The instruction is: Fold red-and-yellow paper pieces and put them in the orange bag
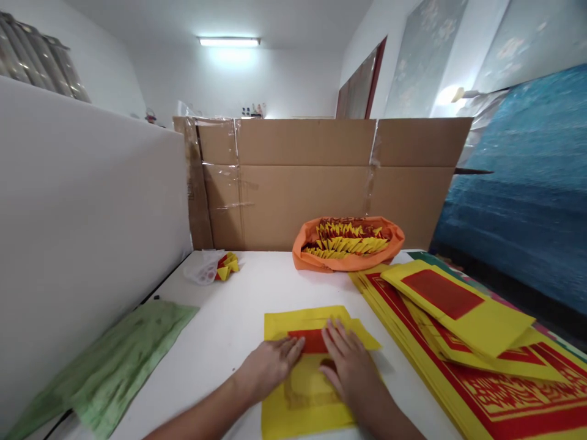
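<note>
While pressing down on the yellow paper [279, 421] with the left hand [268, 366], also laying the right hand [355, 363] across it, near the right end of the red patch [309, 341]. Left fingers close together, tips down at the left end of the patch; cannot tell whether pinching an edge there. Right fingers slightly fanned and flat, thumb apart from them, not clamped on anything. Beneath both hands, the yellow paper, lying at the near middle of the white table [220, 330], with a yellow corner jutting out past the right hand. To the right of it, a big stack of paper [440, 391], yellow with red print, and on top, at a slant, smaller yellow sheets [499, 324] with a red block. Over on the left, a rumpled green cloth [128, 360]. Farther back on the left, a clear plastic bag [202, 269] beside a folded yellow and red piece [227, 266]. At the back, right of middle, an open orange bag [343, 264], full of folded papers [348, 244] in rows. Behind that, an upright cardboard sheet [298, 195], taped in places.
</note>
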`<state>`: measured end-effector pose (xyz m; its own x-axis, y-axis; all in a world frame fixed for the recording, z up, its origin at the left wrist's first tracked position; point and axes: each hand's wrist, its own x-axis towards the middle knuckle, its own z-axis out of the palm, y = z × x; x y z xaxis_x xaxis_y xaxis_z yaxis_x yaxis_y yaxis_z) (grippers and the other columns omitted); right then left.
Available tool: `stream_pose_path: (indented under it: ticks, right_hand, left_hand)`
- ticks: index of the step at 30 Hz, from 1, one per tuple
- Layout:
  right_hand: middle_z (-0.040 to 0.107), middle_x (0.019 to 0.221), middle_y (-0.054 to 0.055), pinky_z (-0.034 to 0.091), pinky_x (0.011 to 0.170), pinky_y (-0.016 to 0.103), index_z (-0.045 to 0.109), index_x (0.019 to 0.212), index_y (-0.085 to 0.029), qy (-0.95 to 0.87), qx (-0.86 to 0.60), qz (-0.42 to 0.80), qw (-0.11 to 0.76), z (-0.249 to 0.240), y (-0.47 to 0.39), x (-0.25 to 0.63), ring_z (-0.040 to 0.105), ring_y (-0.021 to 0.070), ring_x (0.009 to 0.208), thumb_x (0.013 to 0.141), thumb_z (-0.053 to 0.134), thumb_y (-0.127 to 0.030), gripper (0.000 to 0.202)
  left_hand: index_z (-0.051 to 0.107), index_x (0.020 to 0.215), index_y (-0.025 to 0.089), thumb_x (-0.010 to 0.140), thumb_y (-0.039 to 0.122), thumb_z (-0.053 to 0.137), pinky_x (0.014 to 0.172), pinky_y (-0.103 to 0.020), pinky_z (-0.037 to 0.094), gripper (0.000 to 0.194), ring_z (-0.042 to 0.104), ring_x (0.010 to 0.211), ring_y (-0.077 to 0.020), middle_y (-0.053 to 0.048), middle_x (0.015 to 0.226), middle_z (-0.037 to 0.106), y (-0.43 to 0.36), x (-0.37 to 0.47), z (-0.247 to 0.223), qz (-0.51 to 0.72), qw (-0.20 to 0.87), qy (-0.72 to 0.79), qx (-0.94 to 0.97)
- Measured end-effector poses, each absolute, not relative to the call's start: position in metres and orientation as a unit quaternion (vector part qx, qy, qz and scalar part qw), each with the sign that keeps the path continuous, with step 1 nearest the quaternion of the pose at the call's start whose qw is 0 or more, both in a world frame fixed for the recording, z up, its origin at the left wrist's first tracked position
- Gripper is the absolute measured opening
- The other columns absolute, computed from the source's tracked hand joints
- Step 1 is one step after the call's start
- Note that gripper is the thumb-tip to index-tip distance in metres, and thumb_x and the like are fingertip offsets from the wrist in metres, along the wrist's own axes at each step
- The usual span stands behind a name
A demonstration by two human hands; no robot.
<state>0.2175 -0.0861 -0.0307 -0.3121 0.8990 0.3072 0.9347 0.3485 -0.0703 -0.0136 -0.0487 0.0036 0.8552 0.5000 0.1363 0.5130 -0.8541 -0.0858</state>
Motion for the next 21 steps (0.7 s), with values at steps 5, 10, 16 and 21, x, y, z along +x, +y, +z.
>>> stream_pose_path:
  ticks: [5, 10, 16, 21]
  right_hand:
    - [0.052, 0.14, 0.011, 0.045, 0.106, 0.037, 0.056, 0.133, -0.015, -0.857, -0.489, -0.038, 0.161, -0.055, -0.077, 0.203, 0.048, 0.024, 0.131, 0.091, 0.044, -0.011, 0.045]
    - [0.05, 0.143, 0.01, 0.041, 0.108, 0.041, 0.055, 0.134, -0.019, -0.882, -0.433, 0.013, 0.184, -0.045, -0.083, 0.218, 0.045, 0.0245, 0.133, 0.089, 0.049, -0.011, 0.047]
    - [0.069, 0.098, 0.005, 0.049, 0.087, 0.035, 0.069, 0.094, -0.022, -0.808, -0.477, 0.14, 0.315, -0.009, -0.096, 0.19, 0.062, 0.0209, 0.095, 0.089, 0.055, -0.02, 0.015]
    - [0.059, 0.068, -0.001, 0.044, 0.06, 0.024, 0.054, 0.069, -0.02, -0.687, -0.566, 0.269, 0.369, -0.012, -0.085, 0.182, 0.058, 0.015, 0.064, 0.092, 0.053, -0.031, 0.026]
  left_hand:
    - [0.051, 0.13, 0.006, 0.094, 0.009, 0.044, 0.086, -0.038, 0.056, 0.037, 0.063, 0.11, -0.0285, -0.02, 0.118, 0.066, -0.071, 0.002, 0.012, -0.047, 0.073, -0.276, -0.957]
    - [0.064, 0.105, 0.021, 0.095, 0.013, 0.045, 0.083, -0.026, 0.053, 0.023, 0.067, 0.093, -0.0176, -0.004, 0.102, 0.071, -0.058, -0.029, 0.015, -0.121, -0.036, -0.325, -0.937]
    - [0.069, 0.093, 0.024, 0.088, 0.012, 0.053, 0.073, -0.026, 0.05, 0.021, 0.066, 0.082, -0.0193, -0.001, 0.085, 0.072, -0.045, -0.037, 0.008, -0.156, -0.107, -0.401, -0.896]
    - [0.068, 0.096, 0.023, 0.079, 0.015, 0.06, 0.074, -0.026, 0.048, 0.02, 0.066, 0.077, -0.017, 0.003, 0.081, 0.072, -0.029, -0.036, 0.0, -0.261, -0.346, -0.496, -0.752]
